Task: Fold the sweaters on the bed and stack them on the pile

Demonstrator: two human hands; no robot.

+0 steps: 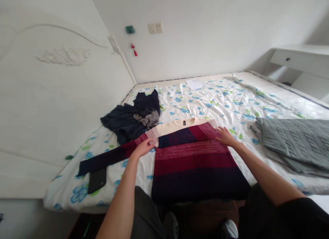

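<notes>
A striped sweater [195, 163] in cream, red and navy lies flat on the floral bed sheet [218, 102], neck away from me. One sleeve is folded across its chest; the other sleeve [108, 158] stretches out to the left. My left hand [145, 147] pinches the sweater's left shoulder where that sleeve begins. My right hand [226, 136] rests flat, fingers spread, on the right shoulder edge.
A dark navy garment pile [133, 117] lies beyond the sweater at the left, by the white headboard [56, 95]. A grey cable-knit sweater [295, 143] lies at the right. A black phone [97, 180] sits near the bed's front left corner. White paper [194, 84] lies far back.
</notes>
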